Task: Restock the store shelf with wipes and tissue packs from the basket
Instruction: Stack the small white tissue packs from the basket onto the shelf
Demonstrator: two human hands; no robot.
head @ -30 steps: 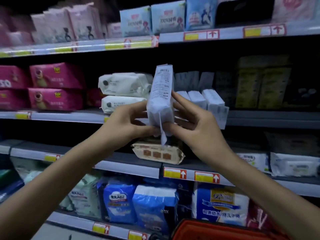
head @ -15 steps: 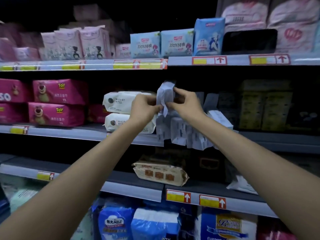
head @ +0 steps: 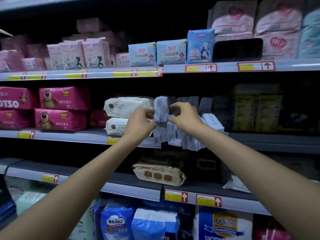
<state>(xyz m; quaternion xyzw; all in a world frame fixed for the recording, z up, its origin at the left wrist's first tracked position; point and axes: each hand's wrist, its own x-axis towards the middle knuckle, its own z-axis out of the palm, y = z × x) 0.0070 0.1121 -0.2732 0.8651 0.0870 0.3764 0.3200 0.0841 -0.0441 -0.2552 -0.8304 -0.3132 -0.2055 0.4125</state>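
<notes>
I stand before a dim store shelf unit with grey tiers and yellow price tags along their front edges. My arms reach up to the middle shelf (head: pixel 69 135). My left hand (head: pixel 140 122) and right hand (head: pixel 185 116) both have their fingers curled, and they pinch one small white tissue pack (head: pixel 161 108) between them, left hand on its left side and right hand on its right. The pack stands upright, just above a row of similar white packs (head: pixel 174 137) crowded at the shelf's front edge, some leaning over it. Just to its left lie two stacked white wipes packs (head: pixel 128 105), and further left are pink bear packs (head: pixel 64 97). The top shelf (head: pixel 225 67) carries pale blue packs (head: pixel 171 52). On the lower shelf (head: pixel 121 187), near its front edge, lies a tan wipes pack (head: pixel 157 174). Below that stand blue bags (head: pixel 117 222).
</notes>
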